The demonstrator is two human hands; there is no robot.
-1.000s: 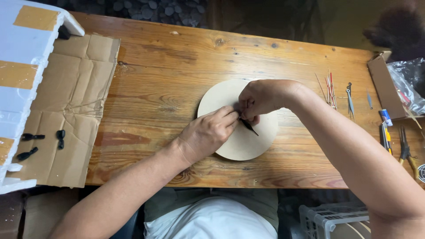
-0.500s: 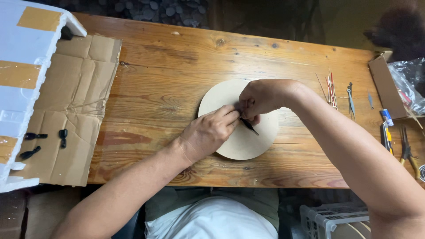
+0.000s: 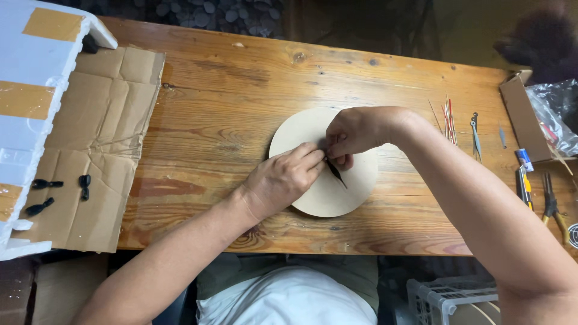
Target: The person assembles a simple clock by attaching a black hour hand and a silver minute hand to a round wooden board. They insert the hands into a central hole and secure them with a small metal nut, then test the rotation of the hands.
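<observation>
Left hand, right hand — pinching black pointer on round disc.

light: soft, even, warm | shadows: faint | focus: sharp centre | top edge: dim, slightly blurred

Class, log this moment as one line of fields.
left hand: on round disc | right hand: pinching black pointer | surface: wooden table

Pale tan round disc with a black pointed hand, on a striped orange-brown wooden table; brown cardboard lies left
</observation>
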